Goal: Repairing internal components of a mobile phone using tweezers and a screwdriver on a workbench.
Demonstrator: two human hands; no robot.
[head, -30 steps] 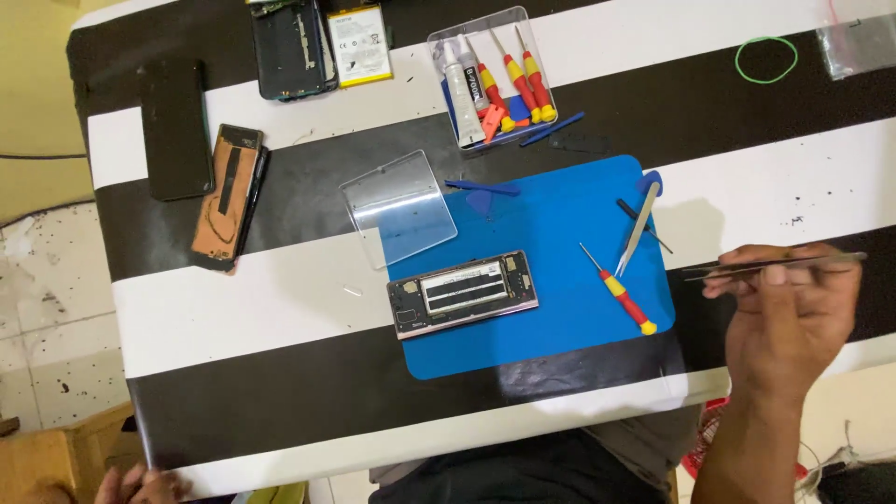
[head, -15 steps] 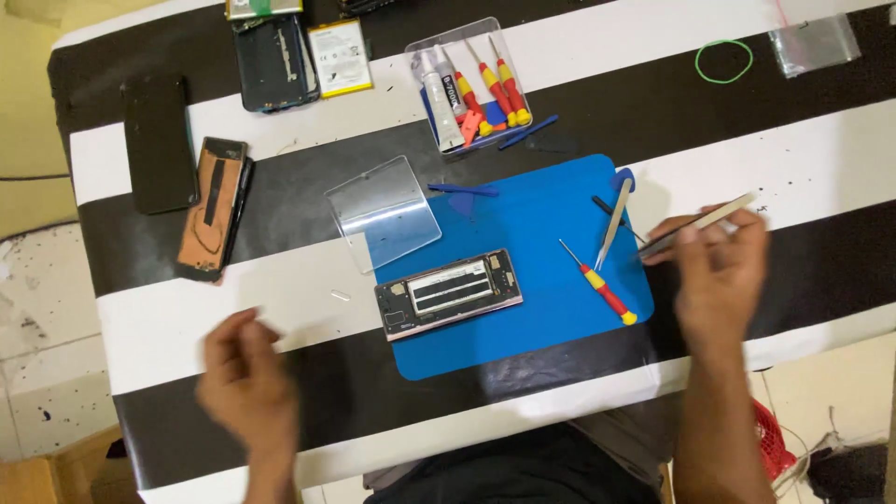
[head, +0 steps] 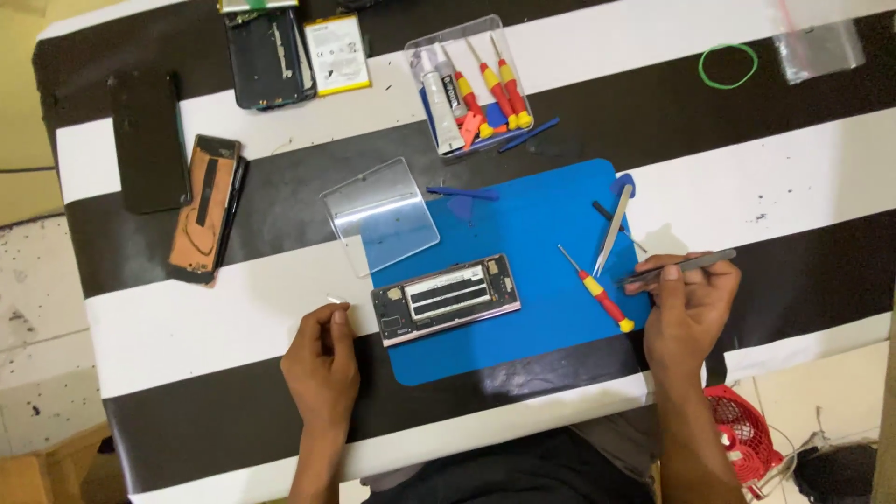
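On the blue mat (head: 523,280) in the middle of the striped desk (head: 803,177) lies an opened phone (head: 446,300), its inner side up, set at a slight slant near the mat's left edge. The left hand (head: 322,366) rests on the white stripe just beside the phone's left end, fingers drawn together, with the thumb and forefinger pinching at a tiny pale piece (head: 336,300) on the desk; whether it is lifted I cannot tell. The right hand (head: 689,313) sits at the mat's right edge, pinching a pair of grey tweezers (head: 677,269) that lie nearly level, tips pointing left toward the mat. Just left of that hand a red and yellow screwdriver (head: 597,290) lies on the mat, and above it a flat metal pry tool (head: 614,231) leans across a thin dark stick (head: 616,224). A clear plastic sheet (head: 381,214) overlaps the mat's upper left corner, with a blue plastic pick (head: 462,194) beside it. Farther up stands a clear tool box (head: 467,84) with more screwdrivers and a glue tube inside. At the far left lie a dark phone (head: 147,142) and a back cover (head: 203,207) with a copper-coloured inside; near the top edge are another opened phone (head: 269,56) and a battery (head: 336,52). A green rubber band (head: 729,65) lies on the black stripe at upper right.
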